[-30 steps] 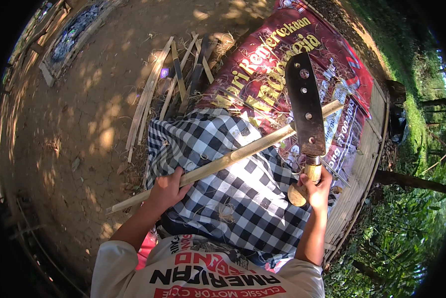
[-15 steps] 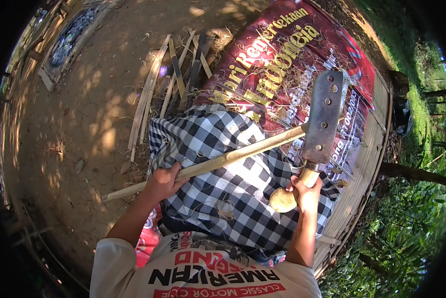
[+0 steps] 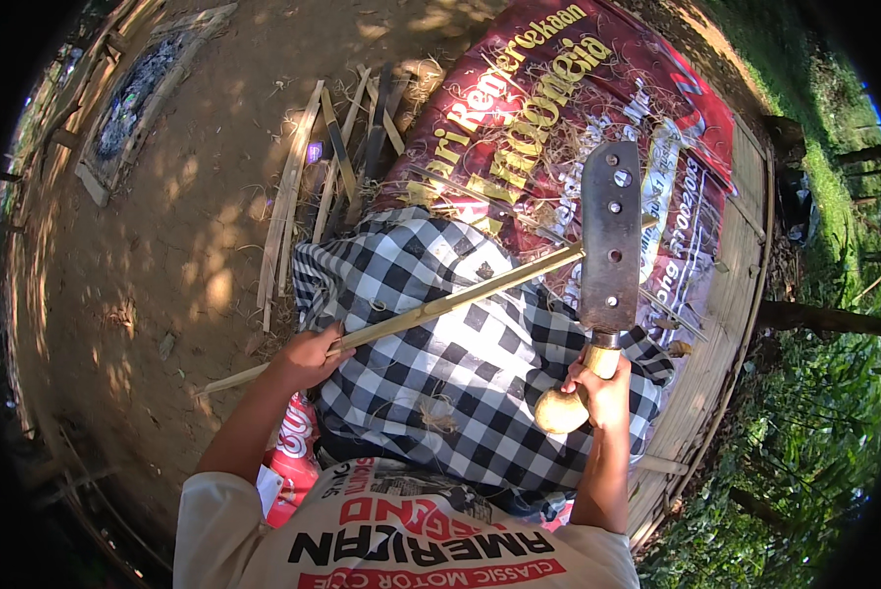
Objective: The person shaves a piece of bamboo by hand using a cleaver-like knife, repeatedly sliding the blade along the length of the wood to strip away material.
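Observation:
My left hand (image 3: pixel 312 356) is closed round a long bamboo strip (image 3: pixel 460 296) that slants across my lap, its lower end sticking out to the left. In my right hand (image 3: pixel 600 385) is the wooden handle of a broad cleaver (image 3: pixel 611 236). The dark blade has a row of holes and points away from me. It crosses in front of the strip's upper part; whether the two touch I cannot tell. A rounded knob ends the handle. Under both hands a black-and-white checked cloth (image 3: pixel 411 353) covers my lap, with a few shavings on it.
A dark red printed banner (image 3: pixel 460 128) strewn with thin shavings lies ahead on a bamboo-slat platform (image 3: pixel 720 324). Several split bamboo strips (image 3: pixel 288 211) rest on the bare earth at the left. Farther off is a wood-framed bed of ash (image 3: pixel 141 98). Green plants grow along the right.
The cleaver has shifted slightly left and turned more upright. My left hand and the bamboo strip have moved a little left, with the strip still held.

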Available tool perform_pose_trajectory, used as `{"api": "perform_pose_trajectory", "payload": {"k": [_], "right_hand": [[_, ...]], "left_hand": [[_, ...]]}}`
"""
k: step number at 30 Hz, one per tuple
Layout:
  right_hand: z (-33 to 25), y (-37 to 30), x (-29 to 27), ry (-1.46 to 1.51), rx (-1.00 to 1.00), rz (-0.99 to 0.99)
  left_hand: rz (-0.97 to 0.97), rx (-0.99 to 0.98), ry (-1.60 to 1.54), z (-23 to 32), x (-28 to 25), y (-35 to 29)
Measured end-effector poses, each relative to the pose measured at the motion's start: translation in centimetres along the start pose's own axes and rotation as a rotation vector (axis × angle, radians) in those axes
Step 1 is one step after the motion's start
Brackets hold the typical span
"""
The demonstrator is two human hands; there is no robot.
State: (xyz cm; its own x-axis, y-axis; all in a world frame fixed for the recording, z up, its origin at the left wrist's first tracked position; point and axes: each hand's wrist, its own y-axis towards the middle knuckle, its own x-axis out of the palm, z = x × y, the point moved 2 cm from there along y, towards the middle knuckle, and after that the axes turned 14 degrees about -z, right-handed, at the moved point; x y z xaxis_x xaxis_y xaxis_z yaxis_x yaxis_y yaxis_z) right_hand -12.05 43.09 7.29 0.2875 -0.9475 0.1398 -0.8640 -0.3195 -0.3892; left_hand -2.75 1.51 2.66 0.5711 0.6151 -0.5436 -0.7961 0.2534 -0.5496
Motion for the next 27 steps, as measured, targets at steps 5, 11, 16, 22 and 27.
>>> {"api": "perform_pose_trajectory", "payload": {"k": [5, 11, 16, 22, 27], "right_hand": [[-3.2, -0.2, -1.0, 0.047, -0.074, 0.043], [0.2, -0.7, 0.3, 0.024, 0.098, -0.106], [-2.1, -0.8, -1.3, 0.068, 0.012, -0.021], [0.9, -0.7, 1.0, 0.047, 0.126, -0.115], [-2.7, -0.8, -1.3, 0.038, 0.039, -0.016]], "left_hand": [[0.031, 0.024, -0.011, 0.0, 0.4, 0.2], [0.046, 0.006, 0.066, 0.3, 0.0, -0.9], [0.020, 0.016, 0.013, -0.1, 0.1, 0.0], [-0.027, -0.067, 0.031, 1.5, -1.1, -0.4], [-0.110, -0.128, 0.016, 1.4, -1.3, -0.4]]}}
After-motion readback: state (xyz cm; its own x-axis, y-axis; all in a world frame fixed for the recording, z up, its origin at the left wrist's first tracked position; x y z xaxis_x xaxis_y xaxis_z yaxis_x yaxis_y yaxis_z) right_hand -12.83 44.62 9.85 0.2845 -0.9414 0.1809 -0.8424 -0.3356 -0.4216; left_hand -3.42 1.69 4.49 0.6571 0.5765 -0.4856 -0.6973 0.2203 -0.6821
